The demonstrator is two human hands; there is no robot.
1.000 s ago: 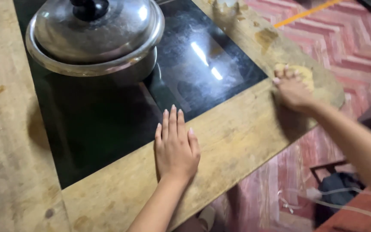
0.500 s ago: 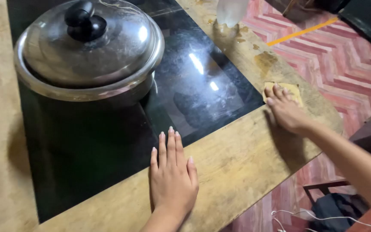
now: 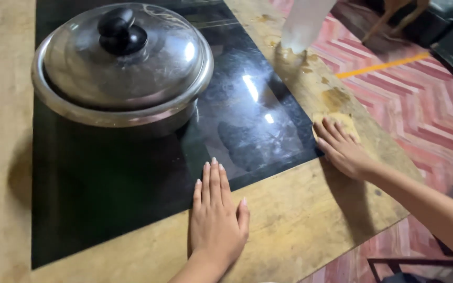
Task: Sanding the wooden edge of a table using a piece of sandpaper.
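L hand [image 3: 216,217] flat on wooden counter [image 3: 300,220], fingertips at edge of black glass cooktop [image 3: 247,126]. R hand [image 3: 342,149] presses yellow cloth [image 3: 344,121] on counter. Lidded steel pot [image 3: 124,68] sits on cooktop.

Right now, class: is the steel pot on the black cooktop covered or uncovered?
Covered. The domed metal lid with its black knob sits level on the steel pot, closing its rim all round.
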